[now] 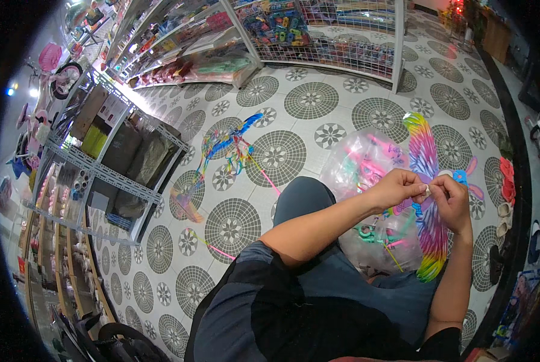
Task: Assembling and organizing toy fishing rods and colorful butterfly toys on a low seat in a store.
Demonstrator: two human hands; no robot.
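In front of my right knee, my left hand (398,189) and my right hand (452,203) meet with fingertips pinched on a small white piece (428,189); its exact kind is too small to make out. Under and beside them spreads a rainbow-coloured winged toy (422,140), its wings yellow, pink, purple and green, with a purple middle partly hidden by my hands. A blue piece (460,177) and pink ear-like loops show past my right fingers. Just left of the wings lies a clear plastic bag (340,158) holding pink and green plastic parts.
Left on the patterned tile floor (270,208) lie a blue, multicoloured winged toy (236,142) and a pink stick (264,175). A grey metal rack (110,158) stands at the left. Stocked shelves (336,45) line the back. Red footwear (507,181) sits along the right edge.
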